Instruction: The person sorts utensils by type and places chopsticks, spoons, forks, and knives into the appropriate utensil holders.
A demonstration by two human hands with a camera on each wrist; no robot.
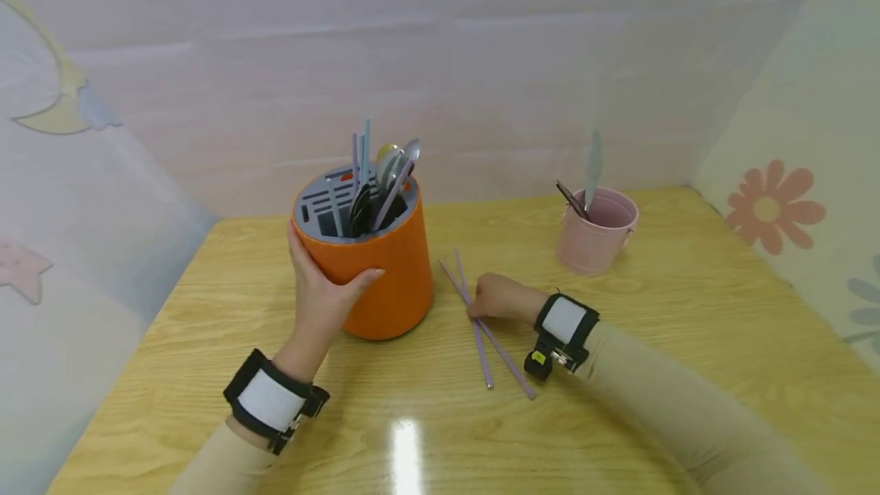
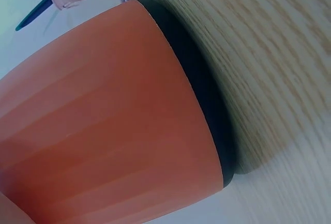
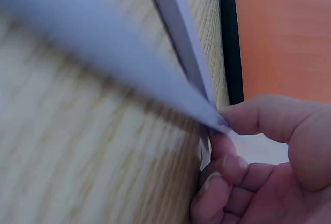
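Meanwhile, orange holder (image 1: 385,270) is gripped by curled left hand (image 1: 323,292); lilac chopsticks (image 1: 484,331) are pinched on wooden table (image 1: 653,342) by right hand (image 1: 498,298).

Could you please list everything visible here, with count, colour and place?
holder: one, orange with a grey slotted top and black base, left of centre on the table, filled with utensils.
utensils: several, silvery and lilac, standing in the holder; exact count unclear.
chopsticks: two, lilac, crossed on the table right of the holder.
bucket: one, pink, back right of the table, holding two utensils.
table: one, light wood.
wall sheets: pale, with moon, star and flower prints.
wristbands: two, black and white, one on each wrist.
left hand: grips the holder's side.
right hand: pinches the chopsticks where they cross.
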